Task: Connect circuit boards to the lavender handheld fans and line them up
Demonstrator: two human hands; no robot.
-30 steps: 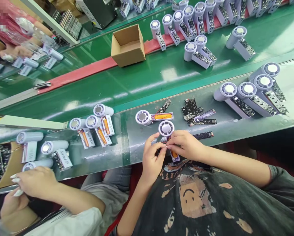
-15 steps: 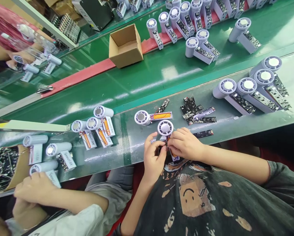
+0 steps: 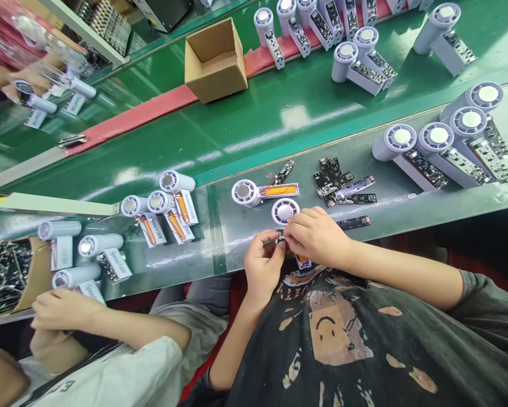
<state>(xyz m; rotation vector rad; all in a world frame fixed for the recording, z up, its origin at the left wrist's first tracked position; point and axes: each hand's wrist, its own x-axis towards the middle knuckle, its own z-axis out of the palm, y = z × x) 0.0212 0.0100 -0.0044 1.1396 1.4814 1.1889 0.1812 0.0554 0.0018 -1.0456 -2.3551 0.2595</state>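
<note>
At the bench's front edge lies a lavender fan [image 3: 285, 211] with a round grille. Its open handle, with an orange battery [image 3: 304, 260], shows below my right hand [image 3: 315, 234]. My left hand [image 3: 263, 263] pinches a small dark circuit board [image 3: 280, 239] between thumb and fingers. The fingers of my right hand are closed at the board's edge, against my left fingertips; what they grip is hidden. Just behind is another fan [image 3: 245, 193], its open handle showing an orange battery [image 3: 279, 190].
Loose circuit boards [image 3: 330, 174] lie behind my right hand, and one board [image 3: 354, 222] beside it. Several fans [image 3: 400, 137] stand at right, others [image 3: 157, 201] at left. A cardboard box [image 3: 215, 62] sits on the green belt. At left are a co-worker's hands [image 3: 63, 311].
The board in my left hand has come up, more visible between my fingertips. My right hand has shifted slightly up and left. The view has tilted a little.
</note>
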